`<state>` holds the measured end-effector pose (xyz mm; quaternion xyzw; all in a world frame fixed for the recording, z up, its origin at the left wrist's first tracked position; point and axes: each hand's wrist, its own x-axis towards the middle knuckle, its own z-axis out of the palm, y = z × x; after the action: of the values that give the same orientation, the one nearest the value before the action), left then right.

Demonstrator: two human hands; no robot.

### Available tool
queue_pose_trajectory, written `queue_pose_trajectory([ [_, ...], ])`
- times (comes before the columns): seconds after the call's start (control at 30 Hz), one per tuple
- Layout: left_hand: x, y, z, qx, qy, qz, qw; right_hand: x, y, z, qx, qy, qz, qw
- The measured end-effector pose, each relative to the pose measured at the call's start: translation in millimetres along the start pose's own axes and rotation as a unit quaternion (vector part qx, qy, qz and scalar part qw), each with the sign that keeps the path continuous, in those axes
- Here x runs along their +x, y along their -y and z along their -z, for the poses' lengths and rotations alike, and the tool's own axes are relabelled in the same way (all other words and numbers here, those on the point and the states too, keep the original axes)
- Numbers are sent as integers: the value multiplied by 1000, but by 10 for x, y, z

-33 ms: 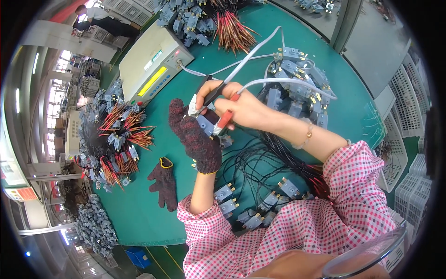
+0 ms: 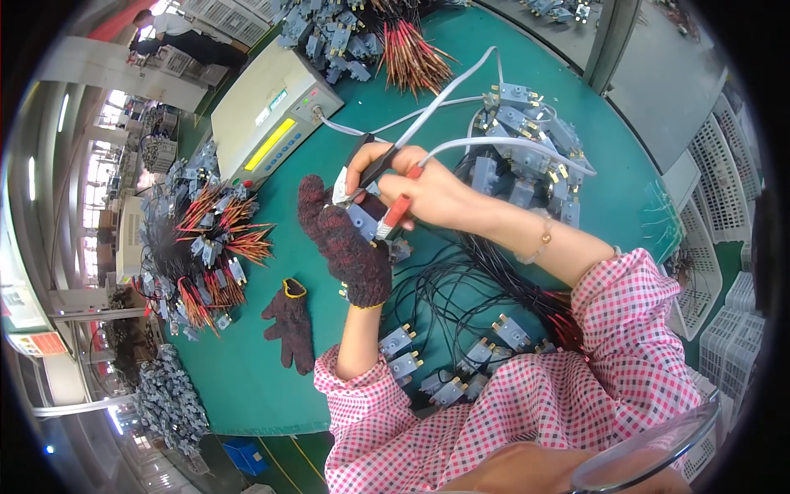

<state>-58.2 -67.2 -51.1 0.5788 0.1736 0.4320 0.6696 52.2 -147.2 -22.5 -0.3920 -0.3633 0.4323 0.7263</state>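
head view: well left of the left hand, a heap of gray boxes with red-tipped wires (image 2: 206, 247) lies on the green table top (image 2: 247, 375). beyond the left hand, to its left, stands a bench tester (image 2: 271, 115) with a lit yellow display. left of the left wrist lies a loose dark glove (image 2: 290, 325). the left hand (image 2: 346, 239), in a dark knitted glove, is clamped on a small gray-blue box (image 2: 360, 221). the hands are together at this box, which sits between them. the right hand (image 2: 424, 189), bare, is closed on a black-handled clip (image 2: 379, 168); a red-handled clip (image 2: 399, 212) is under its fingers, metal end at the box. gray cables (image 2: 448, 96) arch beyond the right hand. nearer the body than both hands lie black wires (image 2: 512, 284) and more gray boxes (image 2: 512, 331). beyond the right forearm is another pile of boxes (image 2: 527, 123).
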Motion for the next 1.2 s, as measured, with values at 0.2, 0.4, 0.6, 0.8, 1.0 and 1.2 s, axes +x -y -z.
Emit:
queue_pose_trajectory([
  [0.2,32,46,69,27,12,-32,999,-24,135,39,-36,-12,0,999],
  [0.4,-26,-690,804,321,358,132,867,-416,1003,758,-17,-150,293,944],
  [0.6,188,-1089,217,520,508,97,680,-782,1396,753,135,-167,408,887],
  [0.8,276,-230,-805,498,555,-426,512,-743,1371,688,102,-185,385,898],
  [1.0,447,323,-1055,537,646,-431,329,-821,1450,713,91,-219,405,883],
  [1.2,425,85,-1131,530,621,-363,449,-866,1458,821,119,-209,420,875],
])
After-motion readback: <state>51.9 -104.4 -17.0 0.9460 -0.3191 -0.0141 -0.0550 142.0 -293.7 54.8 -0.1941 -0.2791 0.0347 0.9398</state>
